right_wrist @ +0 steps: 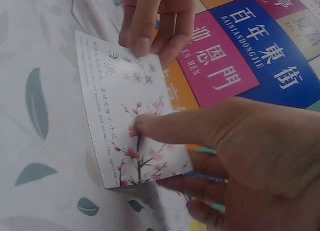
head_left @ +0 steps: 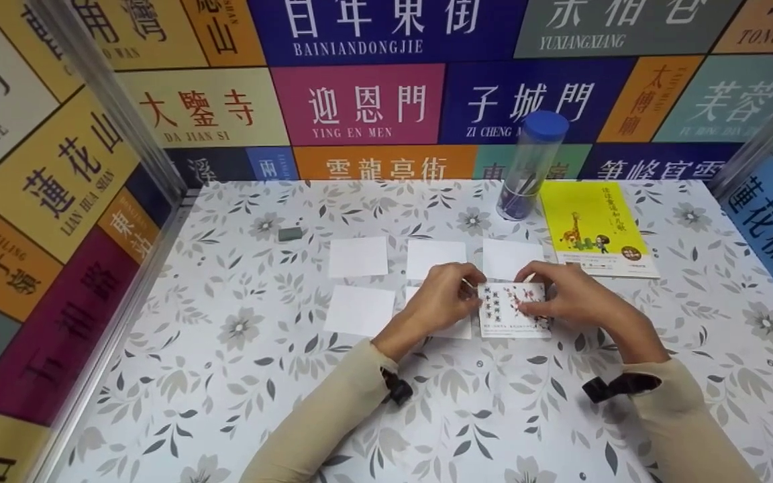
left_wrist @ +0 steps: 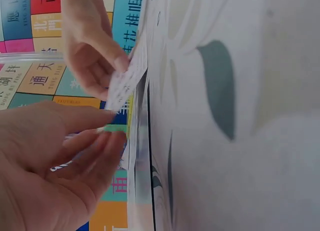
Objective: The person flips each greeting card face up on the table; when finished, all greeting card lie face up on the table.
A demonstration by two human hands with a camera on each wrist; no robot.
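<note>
Both hands hold one white card point(head_left: 508, 330) printed with red plum blossoms and black Chinese characters. My left hand point(head_left: 441, 300) pinches its left edge, the thumb lying on the printed face in the right wrist view. At the other end, my right hand point(head_left: 571, 296) grips the card with the thumb over the blossoms and the fingers underneath. The left wrist view shows the card point(left_wrist: 131, 76) tilted above the tabletop. Blank white cards lie around the hands, among them one at upper right point(head_left: 510, 251) and one at lower left point(head_left: 359, 308).
A clear tube point(head_left: 527, 161) with a blue lid stands at the back, holding some dark items. Beside it lies a yellow booklet point(head_left: 598, 228). A small green block point(head_left: 290, 233) is at the back left. Panels printed with characters point(head_left: 359, 104) wall the patterned tabletop point(head_left: 212, 376).
</note>
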